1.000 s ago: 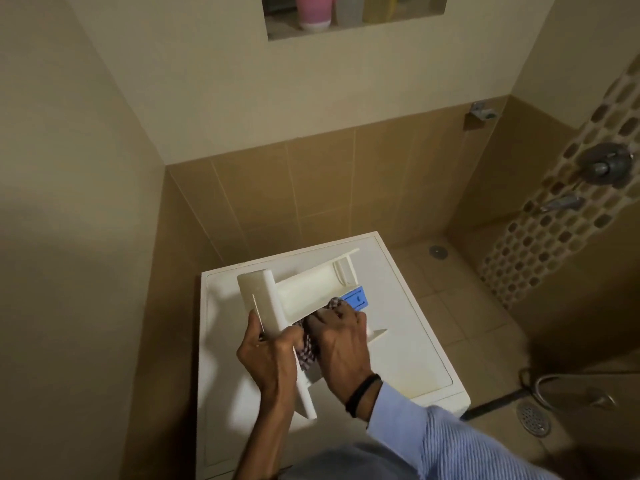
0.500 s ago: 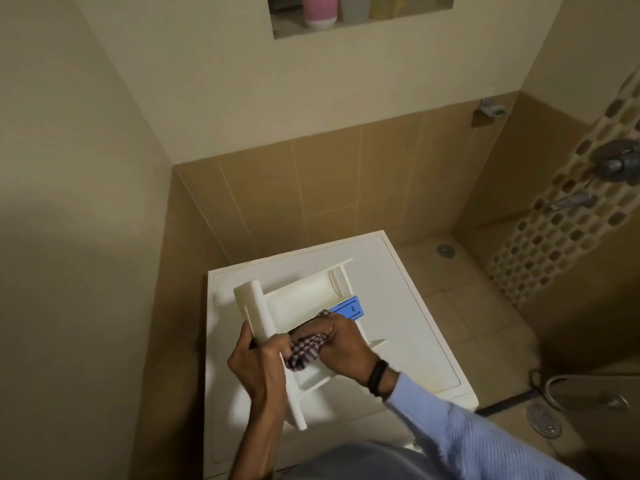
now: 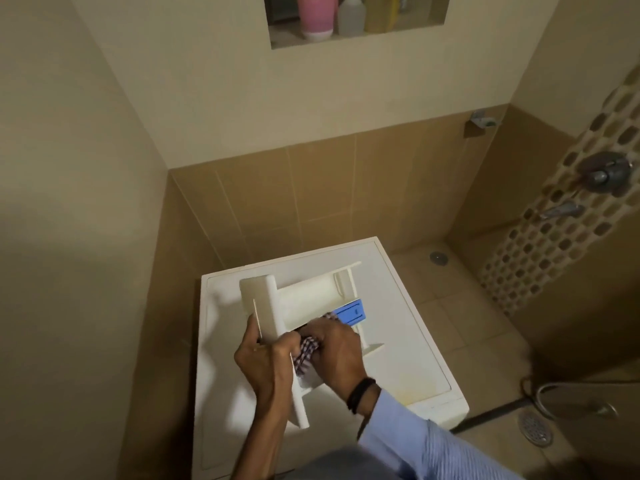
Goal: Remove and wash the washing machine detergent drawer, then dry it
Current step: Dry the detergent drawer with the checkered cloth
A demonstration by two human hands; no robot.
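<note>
Head view: right hand (image 3: 337, 355) holds cloth (image 3: 306, 353) inside drawer (image 3: 304, 299).

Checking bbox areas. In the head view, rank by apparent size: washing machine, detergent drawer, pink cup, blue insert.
1. washing machine
2. detergent drawer
3. pink cup, cropped by the frame top and farther away
4. blue insert
</note>
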